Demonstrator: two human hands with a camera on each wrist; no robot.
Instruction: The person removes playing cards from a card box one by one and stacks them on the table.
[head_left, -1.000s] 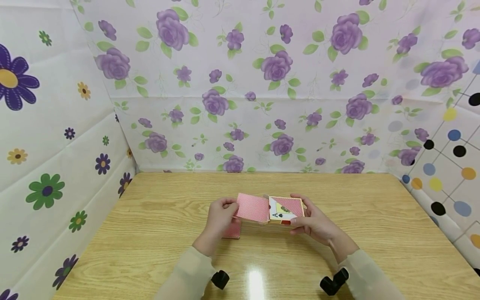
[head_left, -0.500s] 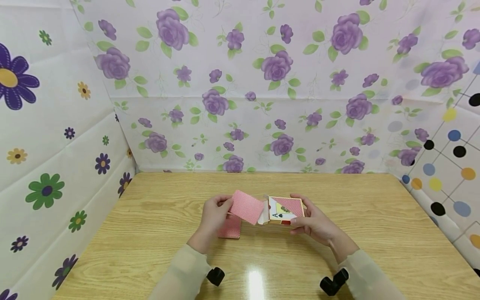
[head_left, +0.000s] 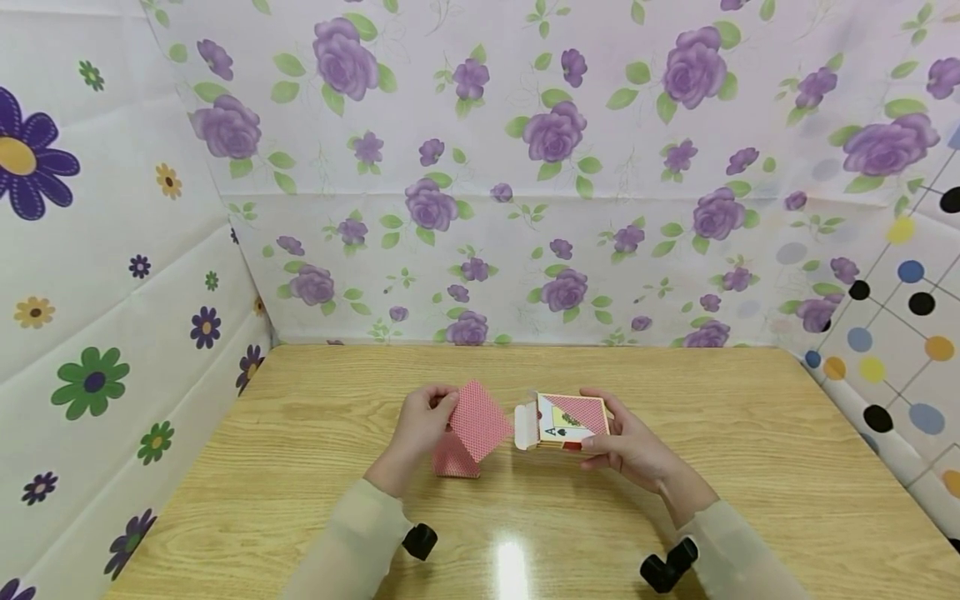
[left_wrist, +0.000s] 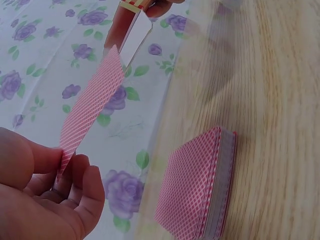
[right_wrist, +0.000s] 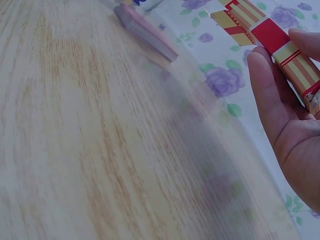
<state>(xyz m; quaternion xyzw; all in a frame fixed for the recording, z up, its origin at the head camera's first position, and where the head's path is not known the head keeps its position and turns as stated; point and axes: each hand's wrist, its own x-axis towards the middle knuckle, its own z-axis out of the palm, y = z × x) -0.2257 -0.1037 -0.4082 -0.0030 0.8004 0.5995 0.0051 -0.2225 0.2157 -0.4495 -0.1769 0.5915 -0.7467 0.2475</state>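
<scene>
Because the left grip [head_left: 420, 425] pinches the loose card [head_left: 481, 421] only near one end, thumb on one face and fingertips on the other, nearly all of its pink patterned back stays uncovered. Its thumb and fingers meet with just that thin card between them; whether it is one card or a few together, I cannot tell. It is held tilted in the air, partly over the stack [head_left: 455, 460] as seen from the head, and the left wrist view shows a gap between the two.

That stack lies flat on the counter [head_left: 712, 408], left of its middle and well in from the left edge, probably so that it sits within easy reach of the left grip. Its backs face up, like a pile kept in order.

The right grip [head_left: 630, 446] has the card box [head_left: 572, 418] clasped by its right end, thumb along the near side and fingers round behind, which seems meant to leave the mouth free. The mouth, with its white flap [head_left: 526, 427] folded out, points toward the left edge and the loose card, whose tip is just beside it. The box is held above the counter, well in from the right edge.
</scene>
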